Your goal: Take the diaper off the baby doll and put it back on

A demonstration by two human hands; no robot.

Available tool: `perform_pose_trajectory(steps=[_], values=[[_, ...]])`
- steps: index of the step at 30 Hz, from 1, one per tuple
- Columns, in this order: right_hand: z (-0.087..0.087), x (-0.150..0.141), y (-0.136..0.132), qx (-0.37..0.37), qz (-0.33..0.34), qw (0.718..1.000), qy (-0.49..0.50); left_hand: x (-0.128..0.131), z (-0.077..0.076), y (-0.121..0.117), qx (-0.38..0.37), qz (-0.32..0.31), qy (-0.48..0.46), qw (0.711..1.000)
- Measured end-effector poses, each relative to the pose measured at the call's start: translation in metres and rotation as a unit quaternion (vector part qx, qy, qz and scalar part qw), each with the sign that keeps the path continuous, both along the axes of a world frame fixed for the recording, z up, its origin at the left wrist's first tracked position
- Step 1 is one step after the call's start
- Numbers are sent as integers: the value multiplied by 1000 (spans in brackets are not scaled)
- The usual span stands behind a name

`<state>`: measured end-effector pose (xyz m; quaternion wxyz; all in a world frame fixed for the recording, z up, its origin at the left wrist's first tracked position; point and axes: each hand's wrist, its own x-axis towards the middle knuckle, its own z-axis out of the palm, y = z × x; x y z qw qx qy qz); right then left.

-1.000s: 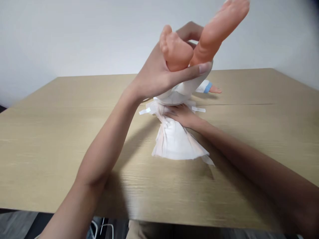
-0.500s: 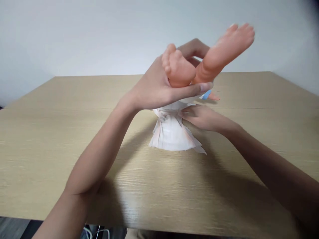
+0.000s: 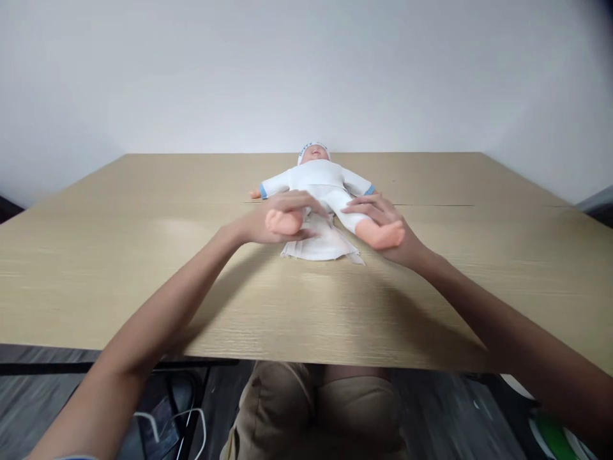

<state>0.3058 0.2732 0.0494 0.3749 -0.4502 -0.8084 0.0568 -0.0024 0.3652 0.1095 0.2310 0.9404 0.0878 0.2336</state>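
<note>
comparing this view with that of half a second ago, we note that the legs of the doll have come down and apart. the left hand, which held both ankles up together, now attends to one leg only; the right hand has left the edge of the diaper and is at the other leg. in our judgement the lift is over, and the hips appear to rest at the far end of the diaper, its near part lying exposed between the legs.

hand states are as follows. the left is partly open, fingers curved above and thumb below, with one foot projecting in front of the palm; motion blur prevents us from telling how firmly it holds. the right is half open, fingers spread along the lower leg, the other foot lying in front of the palm; we cannot tell whether it grips.

we locate the doll on its back on the table, head away from us, arms outspread. the diaper lies flat, flaring toward us.

regarding containers, we can identify none with certainty. a dark object below the table edge may be a bag or a seat; its contents, if any, cannot be made out.
</note>
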Motion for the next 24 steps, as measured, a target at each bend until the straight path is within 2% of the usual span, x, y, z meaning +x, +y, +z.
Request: perform_pose_trajectory(steps=[5,7,9,14,19,21,24], values=[[-40,27,5,50,41,992,-105,-44,-48,9,46,-10,77,996],[-48,29,8,54,43,989,-128,-51,-60,12,65,-2,105,992],[-50,28,9,51,42,988,-143,-52,-66,14,82,-3,126,989],[-44,31,9,25,55,987,-151,-54,-66,13,77,4,149,986],[-31,42,4,-53,78,985,-143,-55,-54,3,-1,9,156,988],[-24,39,-4,-82,68,984,-141,-53,-48,-4,-30,34,172,984],[-20,20,-19,-88,12,983,-161,-45,-48,-14,-33,96,176,979]])
